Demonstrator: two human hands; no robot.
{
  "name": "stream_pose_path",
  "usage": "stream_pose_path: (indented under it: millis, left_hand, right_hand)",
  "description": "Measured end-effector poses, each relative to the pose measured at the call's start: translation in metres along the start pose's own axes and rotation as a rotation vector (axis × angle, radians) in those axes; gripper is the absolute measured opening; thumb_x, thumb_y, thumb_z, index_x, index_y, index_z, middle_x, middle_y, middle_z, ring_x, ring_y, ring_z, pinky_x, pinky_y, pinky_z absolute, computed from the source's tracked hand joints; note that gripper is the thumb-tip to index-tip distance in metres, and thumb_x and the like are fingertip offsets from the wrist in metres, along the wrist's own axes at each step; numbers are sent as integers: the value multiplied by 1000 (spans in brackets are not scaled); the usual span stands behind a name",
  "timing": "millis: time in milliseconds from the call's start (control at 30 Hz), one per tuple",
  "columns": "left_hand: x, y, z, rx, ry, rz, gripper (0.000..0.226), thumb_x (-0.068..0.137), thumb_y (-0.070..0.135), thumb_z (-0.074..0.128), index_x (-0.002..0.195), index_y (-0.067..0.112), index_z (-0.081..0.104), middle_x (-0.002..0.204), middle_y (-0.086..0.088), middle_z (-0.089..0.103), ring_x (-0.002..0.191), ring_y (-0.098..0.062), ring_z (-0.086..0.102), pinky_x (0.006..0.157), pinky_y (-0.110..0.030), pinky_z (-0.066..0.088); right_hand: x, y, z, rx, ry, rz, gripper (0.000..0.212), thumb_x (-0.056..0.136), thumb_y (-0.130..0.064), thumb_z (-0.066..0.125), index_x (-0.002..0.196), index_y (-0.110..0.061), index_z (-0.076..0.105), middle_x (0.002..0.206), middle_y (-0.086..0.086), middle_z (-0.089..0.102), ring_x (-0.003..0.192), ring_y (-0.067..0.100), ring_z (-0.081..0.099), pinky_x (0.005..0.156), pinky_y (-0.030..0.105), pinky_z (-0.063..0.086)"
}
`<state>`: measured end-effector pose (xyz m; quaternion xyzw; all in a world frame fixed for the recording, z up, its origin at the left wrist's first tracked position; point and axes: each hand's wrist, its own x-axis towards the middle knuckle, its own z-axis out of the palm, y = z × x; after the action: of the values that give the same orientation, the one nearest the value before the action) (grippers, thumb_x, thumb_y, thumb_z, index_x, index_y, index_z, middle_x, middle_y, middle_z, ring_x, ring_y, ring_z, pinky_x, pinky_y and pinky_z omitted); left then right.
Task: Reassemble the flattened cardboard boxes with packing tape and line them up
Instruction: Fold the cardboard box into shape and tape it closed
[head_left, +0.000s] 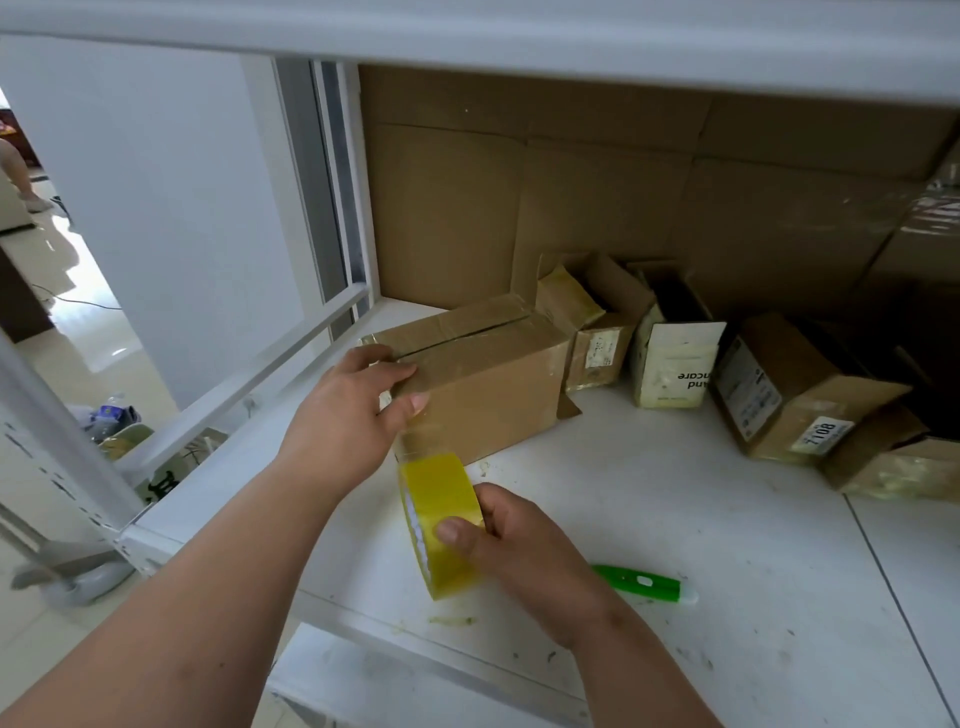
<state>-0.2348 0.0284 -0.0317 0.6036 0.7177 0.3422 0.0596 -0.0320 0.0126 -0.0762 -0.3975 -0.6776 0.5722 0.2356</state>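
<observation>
Taping: head view — plain brown corrugated cardboard box (483, 384) on the scuffed white shelf top (727, 545), top flaps closed, seam running away from the left hand.
Left hand (348, 415): fingers laid over the box's near top corner, thumb pressing the clear tape strip onto its front face.
Right hand (519, 540): curled round the yellowish translucent packing tape roll (441, 519), thumb on its outer face, just below the left hand.
Handling: box probably light, stiff on edges, walls dent; brace corners. Tape glossy, tacky, likely tears once nicked.
Nearby: green plastic utility knife (644, 582) right of right hand; smaller taped cartons (779, 395) beyond.
</observation>
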Motion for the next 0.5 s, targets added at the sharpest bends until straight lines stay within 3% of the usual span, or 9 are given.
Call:
stream_pose_path:
  millis: [100, 233, 333, 433, 500]
  left_hand:
    - [0, 0, -2, 1, 6, -23, 41, 95, 39, 60, 135, 28, 60, 150, 10, 45, 131, -19, 49, 105, -34, 39]
    - [-4, 3, -3, -53, 2, -102, 49, 99, 44, 51, 145, 28, 50, 155, 14, 38, 140, -15, 40, 107, -27, 31]
    - [-16, 2, -2, -285, -50, -135, 62, 95, 42, 58, 151, 29, 35, 146, 16, 45, 137, -11, 44, 109, -33, 38]
    - [-31, 1, 5, -508, -64, -205, 65, 85, 24, 76, 137, 30, 37, 131, 25, 47, 136, -5, 42, 105, -30, 39]
    - [-39, 4, 10, -527, -25, -273, 59, 85, 22, 77, 129, 36, 41, 139, 19, 44, 134, -8, 43, 104, -35, 42]
  right_hand:
    - [-7, 7, -1, 54, -36, 11, 45, 74, -44, 69, 114, -24, 66, 108, -1, 73, 104, 19, 68, 99, 47, 51]
    - [-9, 10, -3, 44, -66, 22, 43, 76, -32, 68, 117, -24, 63, 109, -4, 73, 104, 13, 68, 100, 44, 51]
    - [-8, 10, -3, 69, -57, 22, 41, 76, -33, 71, 116, -23, 65, 110, -5, 74, 105, 13, 69, 101, 44, 50]
    - [-9, 7, -3, 50, -55, 23, 42, 73, -34, 75, 112, -21, 68, 107, -5, 75, 102, 14, 70, 99, 42, 52]
    - [-10, 5, -8, 38, -52, 18, 41, 70, -38, 78, 107, -21, 71, 104, -3, 75, 100, 15, 71, 95, 37, 54]
